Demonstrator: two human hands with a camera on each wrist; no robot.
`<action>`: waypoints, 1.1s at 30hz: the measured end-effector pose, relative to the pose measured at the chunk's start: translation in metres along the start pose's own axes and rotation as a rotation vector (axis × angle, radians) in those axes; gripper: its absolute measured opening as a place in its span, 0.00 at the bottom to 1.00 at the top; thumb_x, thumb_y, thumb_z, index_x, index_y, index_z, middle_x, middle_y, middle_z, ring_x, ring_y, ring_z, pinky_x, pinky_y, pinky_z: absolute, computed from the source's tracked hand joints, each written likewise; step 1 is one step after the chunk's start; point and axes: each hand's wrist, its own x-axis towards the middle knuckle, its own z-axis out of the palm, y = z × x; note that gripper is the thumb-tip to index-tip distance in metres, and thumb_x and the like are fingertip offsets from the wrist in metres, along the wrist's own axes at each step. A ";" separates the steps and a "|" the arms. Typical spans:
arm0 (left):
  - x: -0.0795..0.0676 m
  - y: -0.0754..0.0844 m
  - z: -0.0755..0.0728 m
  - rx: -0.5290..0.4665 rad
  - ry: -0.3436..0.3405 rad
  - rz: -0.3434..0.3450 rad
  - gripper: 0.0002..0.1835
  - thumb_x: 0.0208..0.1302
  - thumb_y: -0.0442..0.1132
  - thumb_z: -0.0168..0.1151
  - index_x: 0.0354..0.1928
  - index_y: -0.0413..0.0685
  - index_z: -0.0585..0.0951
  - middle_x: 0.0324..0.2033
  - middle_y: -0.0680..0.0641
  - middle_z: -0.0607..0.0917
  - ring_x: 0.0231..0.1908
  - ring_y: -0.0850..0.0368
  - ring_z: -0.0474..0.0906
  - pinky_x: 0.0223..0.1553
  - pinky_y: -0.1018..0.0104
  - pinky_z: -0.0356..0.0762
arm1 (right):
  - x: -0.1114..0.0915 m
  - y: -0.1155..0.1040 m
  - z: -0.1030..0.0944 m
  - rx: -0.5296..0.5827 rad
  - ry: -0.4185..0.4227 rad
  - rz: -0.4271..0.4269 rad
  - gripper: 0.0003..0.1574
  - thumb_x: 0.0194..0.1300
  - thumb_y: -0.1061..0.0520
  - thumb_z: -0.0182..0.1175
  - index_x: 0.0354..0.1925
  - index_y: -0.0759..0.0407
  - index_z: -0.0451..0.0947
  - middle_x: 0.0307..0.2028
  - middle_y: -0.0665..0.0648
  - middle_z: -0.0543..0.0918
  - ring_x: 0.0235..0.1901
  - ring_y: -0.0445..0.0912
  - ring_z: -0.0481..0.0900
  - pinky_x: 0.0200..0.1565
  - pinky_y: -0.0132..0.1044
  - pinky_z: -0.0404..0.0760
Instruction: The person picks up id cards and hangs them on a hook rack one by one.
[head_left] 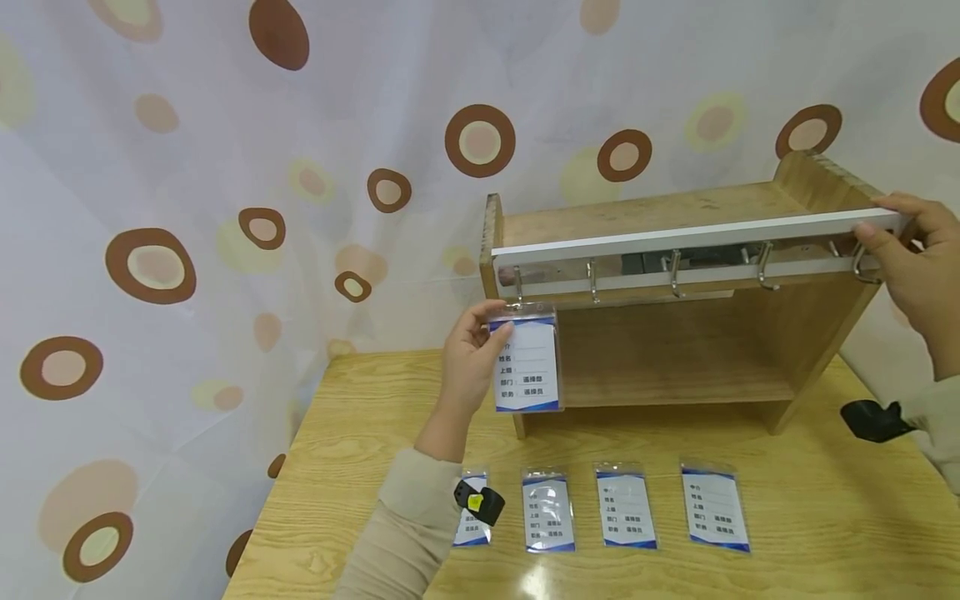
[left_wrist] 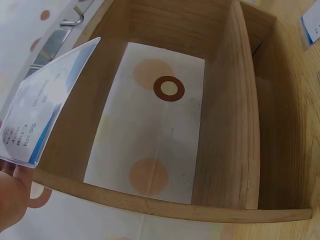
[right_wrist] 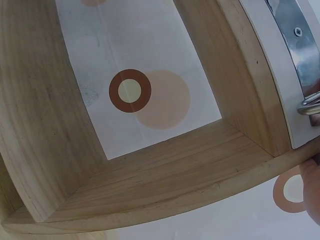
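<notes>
My left hand (head_left: 471, 354) pinches the upper left side of a clear-sleeved badge card (head_left: 527, 367) with blue edges and printed text. The card's top edge lies just below the leftmost metal hook (head_left: 517, 283); whether the hook passes through its slot I cannot tell. In the left wrist view the same badge card (left_wrist: 45, 102) tilts in front of the hook rail. At the other end, my right hand (head_left: 926, 267) grips the right end of the white hook rail (head_left: 697, 237), thumb in front, near the rightmost hook (head_left: 866, 265). Only a bit of this hand (right_wrist: 312, 192) shows in the right wrist view.
The rail runs across the front of a wooden shelf unit (head_left: 675, 350) standing on a wood-grain table (head_left: 360, 433). Several more badge cards (head_left: 549, 512) lie in a row in front of it, the leftmost partly behind my left wrist. A dotted curtain (head_left: 405, 83) hangs behind.
</notes>
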 end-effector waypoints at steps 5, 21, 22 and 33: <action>0.003 0.000 0.005 0.034 0.052 -0.003 0.14 0.54 0.31 0.58 0.44 0.40 0.73 0.37 0.49 0.75 0.26 0.62 0.68 0.24 0.75 0.68 | 0.001 0.001 0.000 -0.023 0.001 0.002 0.18 0.56 0.65 0.55 0.47 0.55 0.75 0.38 0.40 0.68 0.28 0.34 0.60 0.35 0.20 0.61; 0.005 0.003 0.012 0.071 0.156 -0.009 0.13 0.53 0.30 0.59 0.43 0.40 0.74 0.35 0.49 0.75 0.22 0.64 0.65 0.21 0.76 0.66 | 0.001 0.000 0.001 -0.008 0.000 -0.032 0.18 0.54 0.66 0.56 0.46 0.59 0.75 0.37 0.41 0.69 0.26 0.34 0.59 0.32 0.19 0.62; 0.006 0.003 0.013 0.071 0.160 -0.011 0.13 0.53 0.30 0.59 0.43 0.40 0.74 0.35 0.49 0.75 0.22 0.64 0.65 0.21 0.77 0.65 | 0.001 0.001 0.001 -0.010 0.001 -0.035 0.18 0.54 0.66 0.56 0.46 0.59 0.75 0.36 0.40 0.69 0.26 0.34 0.59 0.32 0.19 0.62; 0.006 0.000 0.014 0.108 0.157 0.005 0.12 0.53 0.29 0.59 0.41 0.39 0.75 0.33 0.48 0.76 0.23 0.58 0.64 0.20 0.76 0.63 | 0.001 0.001 0.001 -0.022 0.011 -0.008 0.19 0.56 0.64 0.56 0.47 0.55 0.75 0.39 0.39 0.69 0.28 0.33 0.60 0.36 0.23 0.60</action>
